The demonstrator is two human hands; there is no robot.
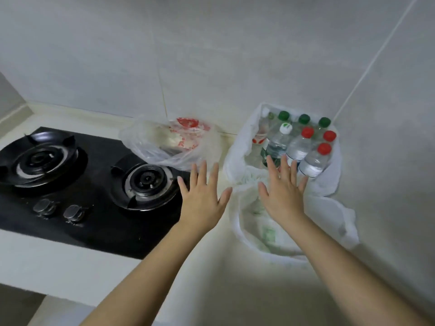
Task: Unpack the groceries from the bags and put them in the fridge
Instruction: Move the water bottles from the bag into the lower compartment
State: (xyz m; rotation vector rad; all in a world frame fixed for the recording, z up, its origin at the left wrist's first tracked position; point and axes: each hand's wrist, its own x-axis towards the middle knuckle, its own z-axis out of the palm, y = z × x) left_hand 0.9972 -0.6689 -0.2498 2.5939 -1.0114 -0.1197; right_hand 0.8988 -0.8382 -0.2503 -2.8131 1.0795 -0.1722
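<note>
Now: both hands are stretched out palm down over the desk (211, 269), at centre frame.

Left hand (202, 201): fingers (203, 175) straight and spread wide, holding nothing. The fingertips lie just below the clear bag (164, 147), which has red print and sits at the back edge of the stove (70, 184). Cannot tell whether they touch it.

Right hand (282, 198): fingers (283, 170) also straight and fanned wide, nothing gripped. It is over the open white bag (329, 175) at right of centre, its fingertips overlapping the bottles (299, 147) in view; contact cannot be told.

The bottles stand upright inside the white bag, packed close, with green, red and white caps. A second white bag (341, 222) lies slumped below the right wrist, contents blurred.
</note>
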